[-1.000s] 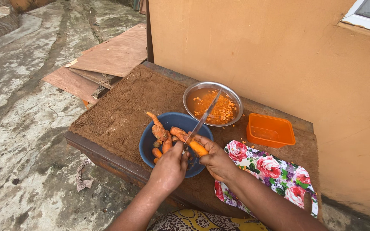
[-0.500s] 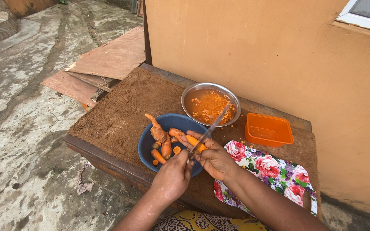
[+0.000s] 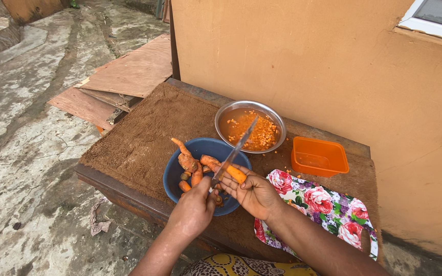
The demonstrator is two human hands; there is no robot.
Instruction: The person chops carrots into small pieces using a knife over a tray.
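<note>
Over the blue bowl (image 3: 175, 176), right hand (image 3: 254, 194) grips a seemingly half-peeled carrot (image 3: 235, 174); left hand (image 3: 193, 209) grasps the knife (image 3: 234, 152).

The round plastic bowl (image 3: 175, 174) was dark blue, the carrots (image 3: 189, 162) in it orange. The square plastic tub (image 3: 319, 156) was bright orange. The cloth (image 3: 328, 204) bore red-and-pink roses on white. The mat (image 3: 139, 138) was brown.
</note>
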